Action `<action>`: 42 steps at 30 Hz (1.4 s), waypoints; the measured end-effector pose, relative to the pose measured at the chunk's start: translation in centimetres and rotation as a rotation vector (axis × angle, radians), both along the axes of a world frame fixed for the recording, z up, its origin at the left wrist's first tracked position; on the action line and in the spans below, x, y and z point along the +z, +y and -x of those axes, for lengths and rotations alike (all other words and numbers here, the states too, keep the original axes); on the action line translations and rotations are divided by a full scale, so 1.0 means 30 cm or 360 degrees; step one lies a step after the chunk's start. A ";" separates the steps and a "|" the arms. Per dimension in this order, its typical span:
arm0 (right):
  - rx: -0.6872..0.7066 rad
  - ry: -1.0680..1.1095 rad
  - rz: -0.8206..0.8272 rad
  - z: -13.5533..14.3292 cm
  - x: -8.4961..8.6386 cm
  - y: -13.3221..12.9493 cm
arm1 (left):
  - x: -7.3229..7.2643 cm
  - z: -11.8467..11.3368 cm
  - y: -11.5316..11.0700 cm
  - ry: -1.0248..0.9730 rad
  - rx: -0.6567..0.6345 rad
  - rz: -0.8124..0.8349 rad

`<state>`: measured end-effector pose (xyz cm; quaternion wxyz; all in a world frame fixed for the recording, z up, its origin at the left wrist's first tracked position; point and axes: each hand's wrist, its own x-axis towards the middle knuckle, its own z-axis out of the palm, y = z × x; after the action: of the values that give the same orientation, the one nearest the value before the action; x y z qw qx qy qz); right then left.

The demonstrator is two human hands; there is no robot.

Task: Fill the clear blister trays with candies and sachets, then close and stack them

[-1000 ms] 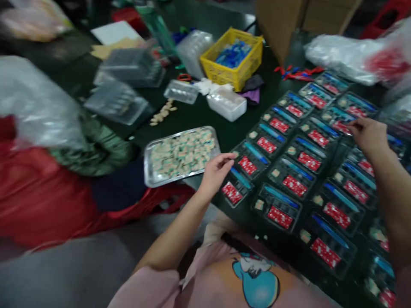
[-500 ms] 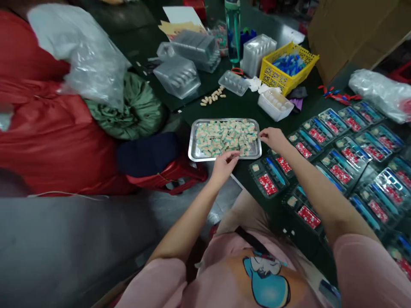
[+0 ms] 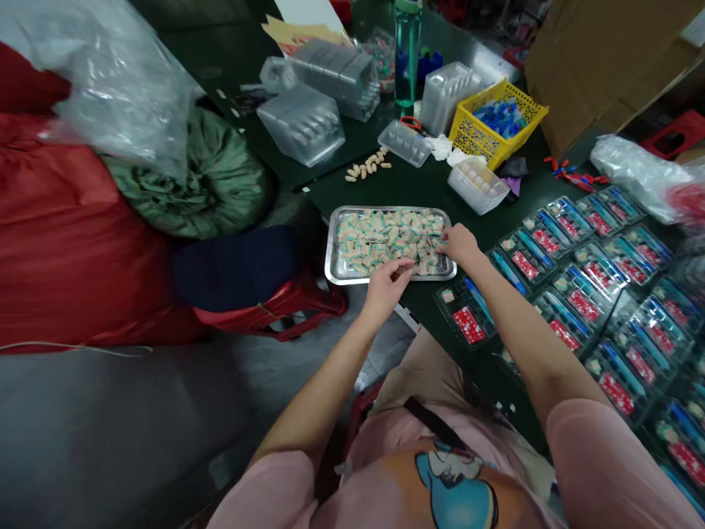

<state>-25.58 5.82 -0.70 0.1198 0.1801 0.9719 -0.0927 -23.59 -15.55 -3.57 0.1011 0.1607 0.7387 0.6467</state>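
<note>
Beige-teal pieces (image 3: 380, 236) heaped in metal tray (image 3: 332, 257), under fingertips of my left hand (image 3: 388, 282) and right hand (image 3: 461, 244); 2 hands half-curled, can't tell if either grips any. Blister packs (image 3: 584, 305) right of them.

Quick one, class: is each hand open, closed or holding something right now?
Left hand: partly curled over the tray; grip cannot be told.
Right hand: bent down at the small pieces; grip cannot be told.

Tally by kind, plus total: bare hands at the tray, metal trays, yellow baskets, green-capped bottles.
Left hand plus right hand: 2
Metal tray: 1
Yellow basket: 1
Green-capped bottle: 1
Total: 5
</note>
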 end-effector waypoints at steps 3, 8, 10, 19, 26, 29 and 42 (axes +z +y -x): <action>0.0113 0.0093 -0.0005 -0.029 -0.017 0.004 | 0.004 0.004 0.007 -0.0003 -0.0008 -0.0006; 0.0251 0.0287 0.0072 -0.067 -0.048 0.024 | 0.003 0.014 0.032 -0.0034 -0.0005 -0.0042; 0.0176 0.0432 0.0277 -0.073 -0.055 0.030 | -0.005 0.021 0.051 -0.0072 -0.0017 -0.0088; -0.0049 0.0574 0.1940 -0.107 -0.051 -0.023 | -0.017 0.068 0.133 -0.0375 -0.0015 -0.0390; -0.0264 0.0659 0.2170 -0.107 -0.063 -0.044 | -0.004 0.083 0.142 -0.0546 0.0167 -0.0546; -0.0252 0.0739 0.2168 -0.109 -0.066 -0.047 | -0.006 0.086 0.142 -0.0512 0.0254 -0.0577; -0.0119 0.0908 0.1901 -0.100 -0.076 -0.079 | -0.013 0.067 0.140 -0.0344 0.0191 -0.0422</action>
<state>-22.58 3.44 -2.97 -0.0664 0.0847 0.7402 -0.6637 -25.58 -11.35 -3.96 0.1191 0.0576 0.6402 0.7568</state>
